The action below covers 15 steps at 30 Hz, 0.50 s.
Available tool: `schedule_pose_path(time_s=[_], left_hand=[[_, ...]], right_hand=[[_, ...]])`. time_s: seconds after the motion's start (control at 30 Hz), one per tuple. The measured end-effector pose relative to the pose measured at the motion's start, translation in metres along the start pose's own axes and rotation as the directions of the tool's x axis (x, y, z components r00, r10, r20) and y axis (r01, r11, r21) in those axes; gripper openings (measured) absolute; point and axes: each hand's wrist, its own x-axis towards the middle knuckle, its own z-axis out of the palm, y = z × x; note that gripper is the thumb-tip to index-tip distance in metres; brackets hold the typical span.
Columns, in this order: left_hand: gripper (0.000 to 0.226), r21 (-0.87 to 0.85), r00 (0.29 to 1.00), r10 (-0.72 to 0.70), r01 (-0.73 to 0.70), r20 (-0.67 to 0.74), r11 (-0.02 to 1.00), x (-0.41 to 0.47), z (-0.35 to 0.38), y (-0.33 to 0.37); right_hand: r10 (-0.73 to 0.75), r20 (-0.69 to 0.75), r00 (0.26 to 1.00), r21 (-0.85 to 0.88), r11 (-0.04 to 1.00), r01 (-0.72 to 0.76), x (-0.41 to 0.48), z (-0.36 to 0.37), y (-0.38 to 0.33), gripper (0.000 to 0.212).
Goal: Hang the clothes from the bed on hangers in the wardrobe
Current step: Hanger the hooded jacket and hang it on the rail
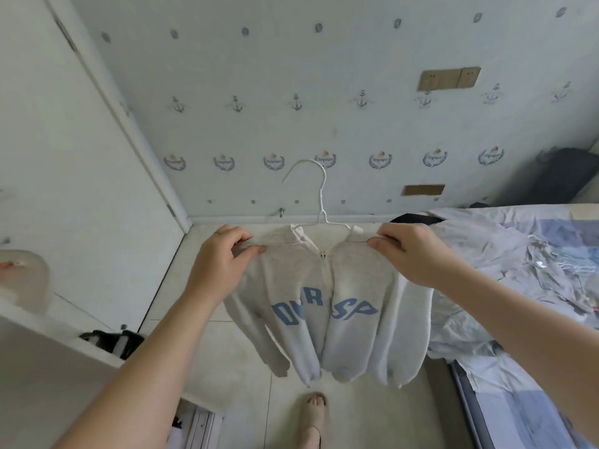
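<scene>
From the head camera: a person holds a light grey zip-up sweatshirt [353, 280] with blue lettering above the tiled floor [285, 416], between the white wardrobe [81, 157] and the bed [518, 416]. The left hand [223, 254] pinches one shoulder and the right hand [408, 254] the other. The garment hangs on a white wire hanger [321, 202], its hook clear above the collar. Crumpled clothes [505, 264] lie on the bed.

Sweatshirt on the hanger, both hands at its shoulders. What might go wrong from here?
1. The left hand and right hand both pinch the sweatshirt at the shoulders; freeing one to take the hanger hook may let that shoulder slip off.
2. The collar gapes above the zip, so the garment could slide off the wire.
</scene>
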Motion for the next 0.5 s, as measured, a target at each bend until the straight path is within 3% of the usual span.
schedule_pose_path(time_s=[0.27,0.5], left_hand=[[0.017,0.07,0.967,0.068,-0.052,-0.246,0.996,-0.062,-0.12,0.024],[0.014,0.257,0.833,0.251,-0.136,-0.493,0.957,-0.092,-0.257,0.058]], right_hand=[[-0.235,0.006,0.972,0.068,0.97,0.234,-0.007,-0.025,-0.115,0.037],[-0.478,-0.104,0.872,0.039,0.874,0.484,0.001,-0.063,-0.256,0.034]])
